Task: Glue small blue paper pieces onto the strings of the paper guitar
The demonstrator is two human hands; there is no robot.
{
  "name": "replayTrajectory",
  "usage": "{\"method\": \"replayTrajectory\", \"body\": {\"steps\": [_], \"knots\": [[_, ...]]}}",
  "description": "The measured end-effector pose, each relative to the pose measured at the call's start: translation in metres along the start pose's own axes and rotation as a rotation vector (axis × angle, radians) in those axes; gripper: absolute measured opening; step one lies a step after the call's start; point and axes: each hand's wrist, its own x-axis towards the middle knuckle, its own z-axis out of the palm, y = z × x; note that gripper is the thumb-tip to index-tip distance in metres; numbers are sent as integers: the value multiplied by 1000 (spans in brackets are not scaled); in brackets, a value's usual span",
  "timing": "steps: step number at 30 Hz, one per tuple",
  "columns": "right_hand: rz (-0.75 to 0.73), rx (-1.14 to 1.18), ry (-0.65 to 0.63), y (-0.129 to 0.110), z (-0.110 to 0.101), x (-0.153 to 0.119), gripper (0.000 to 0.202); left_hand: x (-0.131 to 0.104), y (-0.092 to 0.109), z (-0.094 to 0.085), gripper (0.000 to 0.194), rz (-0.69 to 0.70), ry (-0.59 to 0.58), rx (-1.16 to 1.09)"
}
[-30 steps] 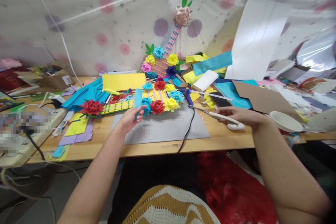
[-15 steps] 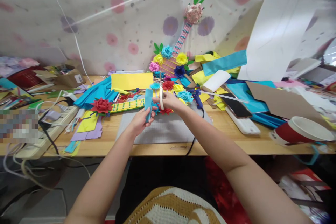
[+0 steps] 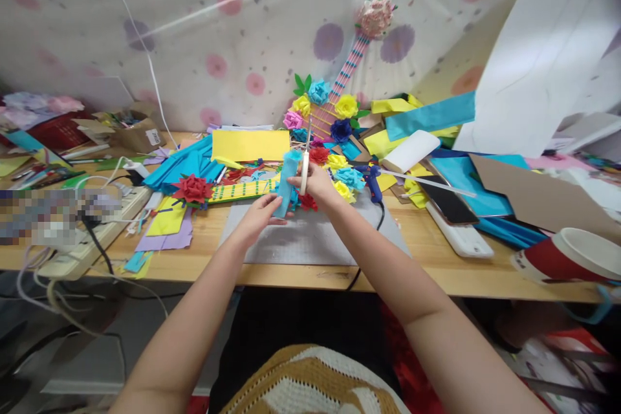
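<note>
A folded strip of light blue crepe paper (image 3: 287,187) is held upright over the grey mat, its top edge ragged. My left hand (image 3: 261,218) pinches the strip's lower end between thumb and loosely stretched fingers. Scissors (image 3: 305,171) with white handles are in my right hand (image 3: 317,182), blades pointing up and away from me. The fingertips of that hand also touch the strip's right side. Behind my hands lies a yellow paper guitar neck (image 3: 242,191) with a red paper flower (image 3: 193,189) at its left end.
A pink flower-covered guitar (image 3: 330,107) leans against the curtain. Right of my hands lie a blue glue gun (image 3: 372,182), a phone (image 3: 449,199) and a red-and-white cup (image 3: 572,255). A power strip (image 3: 97,233) with cables is at left. The grey mat (image 3: 310,242) lies before me.
The camera view has shifted slightly. My right fingers have come onto the blue strip, and my left hand's fingers have loosened and straightened at its lower end.
</note>
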Motion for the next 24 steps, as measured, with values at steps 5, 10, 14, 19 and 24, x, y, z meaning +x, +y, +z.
{"method": "replayTrajectory", "body": {"steps": [5, 10, 14, 19, 24], "knots": [[15, 17, 45, -3, -10, 9, 43, 11, 7, 16, 24, 39, 122, 45], [96, 102, -27, -2, -17, 14, 44, 26, 12, 36, 16, 73, 178, 26], [94, 67, -50, -6, -24, 14, 49, 36, 17, 45, 15, 110, 165, 0], [84, -118, -91, -16, -48, 9, 47, 47, 20, 49, 13, 67, 138, -28], [-3, -509, -236, -16, -92, 5, 42, 56, 27, 42, 16, -20, 73, -31]]}}
